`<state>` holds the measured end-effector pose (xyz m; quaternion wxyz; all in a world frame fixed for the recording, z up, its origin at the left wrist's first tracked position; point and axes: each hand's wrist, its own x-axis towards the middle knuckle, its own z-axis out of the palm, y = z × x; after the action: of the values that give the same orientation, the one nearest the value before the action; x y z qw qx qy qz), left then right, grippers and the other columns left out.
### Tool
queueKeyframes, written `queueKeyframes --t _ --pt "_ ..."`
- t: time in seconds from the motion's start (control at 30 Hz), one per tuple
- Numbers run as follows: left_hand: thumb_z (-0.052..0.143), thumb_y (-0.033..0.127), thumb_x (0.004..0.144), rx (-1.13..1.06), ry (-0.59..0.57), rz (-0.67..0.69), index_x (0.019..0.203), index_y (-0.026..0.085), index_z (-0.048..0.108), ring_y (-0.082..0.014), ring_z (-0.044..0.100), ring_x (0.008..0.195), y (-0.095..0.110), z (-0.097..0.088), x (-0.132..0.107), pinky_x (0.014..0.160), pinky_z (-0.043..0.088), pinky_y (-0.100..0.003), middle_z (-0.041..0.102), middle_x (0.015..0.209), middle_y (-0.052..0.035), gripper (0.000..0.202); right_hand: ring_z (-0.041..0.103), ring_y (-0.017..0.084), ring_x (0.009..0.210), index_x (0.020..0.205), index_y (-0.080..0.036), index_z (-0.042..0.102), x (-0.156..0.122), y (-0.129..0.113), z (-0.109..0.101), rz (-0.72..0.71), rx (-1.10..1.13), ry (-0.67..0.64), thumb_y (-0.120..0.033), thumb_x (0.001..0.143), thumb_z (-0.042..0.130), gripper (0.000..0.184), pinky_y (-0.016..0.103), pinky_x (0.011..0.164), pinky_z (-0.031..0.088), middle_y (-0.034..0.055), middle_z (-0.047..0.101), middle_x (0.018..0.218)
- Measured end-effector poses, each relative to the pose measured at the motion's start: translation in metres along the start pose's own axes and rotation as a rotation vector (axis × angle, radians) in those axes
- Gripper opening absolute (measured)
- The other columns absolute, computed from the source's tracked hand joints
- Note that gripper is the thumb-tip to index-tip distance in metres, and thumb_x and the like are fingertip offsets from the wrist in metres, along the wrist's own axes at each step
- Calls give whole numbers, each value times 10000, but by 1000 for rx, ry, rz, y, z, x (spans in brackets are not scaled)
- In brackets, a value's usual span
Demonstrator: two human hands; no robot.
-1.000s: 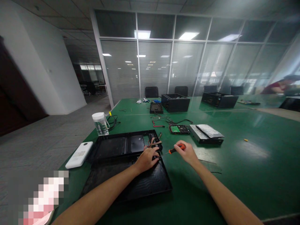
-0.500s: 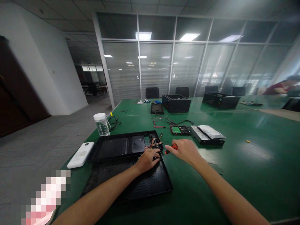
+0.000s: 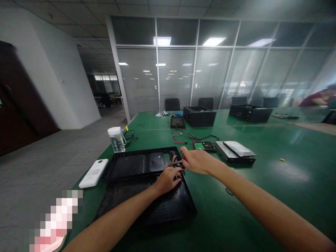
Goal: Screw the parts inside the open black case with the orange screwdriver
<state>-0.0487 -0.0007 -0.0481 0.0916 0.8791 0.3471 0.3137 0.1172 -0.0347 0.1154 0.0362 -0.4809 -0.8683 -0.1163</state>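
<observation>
The green table (image 3: 301, 192) carries everything, with an open computer case (image 3: 201, 118) standing toward its far side. Nearer lie two black panels, the rear one (image 3: 131, 164) flat and open, the front one (image 3: 178, 204) meeting its near edge. Right of them sit a silver-topped drive unit (image 3: 235, 154) and a bare hard drive (image 3: 206, 146), both apart from the panels. The right hand (image 3: 198, 161) is closed around a red-handled screwdriver (image 3: 183, 168), mostly hidden, at the panels' right end. The left hand (image 3: 168, 180) is half curled there, fingertips on small parts; its exact grip cannot be told. Striped wires (image 3: 173, 160) remain inside the rear panel, so work there looks unfinished; whether any screw is loose is hidden.
</observation>
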Motion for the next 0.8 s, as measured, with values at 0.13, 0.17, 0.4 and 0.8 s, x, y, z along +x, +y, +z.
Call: queueKeyframes --t 0.13,0.17,0.4,0.8 --pt "606 173 760 3 -4 11 1155 174 455 -211 554 976 -2 0 -1 887 393 -359 660 947 -33 423 636 249 719 908 -155 597 -6 1 2 -32 8 -8 -518 891 294 474 305 631 386 118 673 758" --pt "605 174 761 2 -1 15 1154 173 454 -212 552 977 -2 0 -1 891 391 -359 659 949 -33 422 634 243 707 918 -157 598 -7 0 3 -40 18 3 -528 883 309 472 303 631 385 112 671 748" --pt "561 172 793 22 -25 39 1167 187 456 -202 552 975 3 -5 -1 900 384 -355 646 976 -42 388 579 183 599 616 -168 580 -11 29 31 78 221 144 -542 856 348 502 268 549 357 81 603 591" --pt "566 246 788 40 -174 226 879 240 662 -165 570 903 4 -16 3 844 400 -293 628 907 -37 132 516 89 543 868 -212 531 -33 103 150 475 1925 632 -475 738 593 299 247 534 493 0 589 773"
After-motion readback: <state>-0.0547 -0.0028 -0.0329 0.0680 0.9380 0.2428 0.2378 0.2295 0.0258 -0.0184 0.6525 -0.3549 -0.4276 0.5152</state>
